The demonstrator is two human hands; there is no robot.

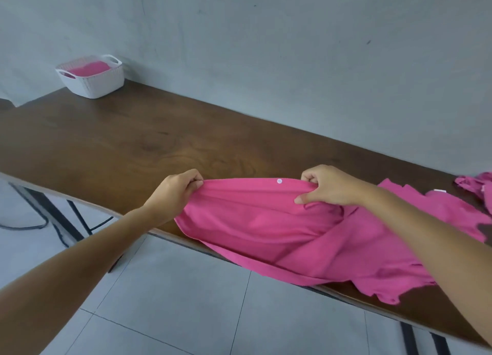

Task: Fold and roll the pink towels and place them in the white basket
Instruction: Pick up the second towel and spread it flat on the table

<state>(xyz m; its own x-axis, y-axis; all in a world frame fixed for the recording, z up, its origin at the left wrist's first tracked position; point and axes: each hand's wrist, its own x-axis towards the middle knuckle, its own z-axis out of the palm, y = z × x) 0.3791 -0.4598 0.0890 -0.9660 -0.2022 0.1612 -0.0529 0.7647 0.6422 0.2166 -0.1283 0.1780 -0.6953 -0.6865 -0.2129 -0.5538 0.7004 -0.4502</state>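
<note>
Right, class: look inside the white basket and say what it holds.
Inside the white basket lies pink towel fabric. How many towels, and anything beneath, cannot be seen: the top layer and basket walls cover it.

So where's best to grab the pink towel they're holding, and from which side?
Probably the far edge of the pink towel, pinched near both ends from above, where the left hand and right hand hold it. That edge is stretched over the table, while the rest hangs off the front.

The basket (91, 84) sits far left on the desk (133, 131), a towel (266, 235) overhangs its near edge, a second towel (476, 184) lies further right.
</note>
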